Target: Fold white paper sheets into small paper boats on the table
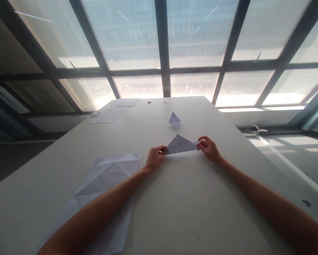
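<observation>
Pinching the folded paper triangle [180, 145] at both tips, left hand [155, 158] and right hand [208, 148] closed on it just above the worktop [190, 212]. Better keeping tension even, edges aligned. Beyond the hands, lying a finished paper boat [175, 119]; beside the left forearm, a creased sheet [105, 177].

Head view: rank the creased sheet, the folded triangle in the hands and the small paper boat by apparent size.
1. Creased sheet, largest, though nearest the camera.
2. Folded triangle.
3. Paper boat, smallest, also farthest.

The folded triangle [180, 145] is thin white paper with sharp creases. The counter [190, 205] looks smooth, matt and pale.
</observation>
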The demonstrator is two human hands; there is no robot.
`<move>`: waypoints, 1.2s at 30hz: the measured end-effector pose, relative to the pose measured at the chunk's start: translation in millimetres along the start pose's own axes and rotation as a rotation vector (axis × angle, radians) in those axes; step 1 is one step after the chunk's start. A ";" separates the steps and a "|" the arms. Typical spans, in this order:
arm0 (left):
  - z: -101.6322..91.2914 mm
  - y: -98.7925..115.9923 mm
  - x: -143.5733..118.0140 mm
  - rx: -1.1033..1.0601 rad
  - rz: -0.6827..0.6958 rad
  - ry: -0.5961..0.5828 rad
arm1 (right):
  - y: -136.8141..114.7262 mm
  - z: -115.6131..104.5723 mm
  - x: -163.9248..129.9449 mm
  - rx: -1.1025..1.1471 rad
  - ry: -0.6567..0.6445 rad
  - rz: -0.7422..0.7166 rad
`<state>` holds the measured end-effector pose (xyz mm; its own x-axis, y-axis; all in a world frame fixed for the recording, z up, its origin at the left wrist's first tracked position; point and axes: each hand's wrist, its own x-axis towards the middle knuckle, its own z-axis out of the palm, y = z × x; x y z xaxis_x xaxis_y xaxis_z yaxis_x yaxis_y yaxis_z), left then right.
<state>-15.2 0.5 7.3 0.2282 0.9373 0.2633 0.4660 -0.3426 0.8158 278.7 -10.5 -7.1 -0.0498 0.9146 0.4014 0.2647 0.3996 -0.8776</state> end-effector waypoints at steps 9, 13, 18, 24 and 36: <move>-2.3 4.1 0.6 -0.037 -0.012 0.031 | 2.0 -0.3 0.5 0.005 0.015 -0.016; -2.5 4.8 0.6 -0.065 -0.022 0.063 | -6.2 0.6 -0.5 -0.071 -0.010 -0.106; -2.8 6.8 -0.5 -0.074 -0.029 0.044 | -14.6 1.1 -1.1 -0.162 -0.023 -0.145; -2.0 6.1 -1.7 -0.150 0.017 -0.059 | -8.8 -0.6 2.0 -0.121 0.021 -0.033; 2.0 13.5 -8.4 0.095 0.157 -0.252 | 10.4 -2.2 4.1 -0.202 0.116 0.089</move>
<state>-9.0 -12.1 15.1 0.5028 0.8314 0.2365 0.4836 -0.4973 0.7203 283.4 -2.8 -14.0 0.0905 0.9276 0.3624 0.4506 0.2864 -0.8456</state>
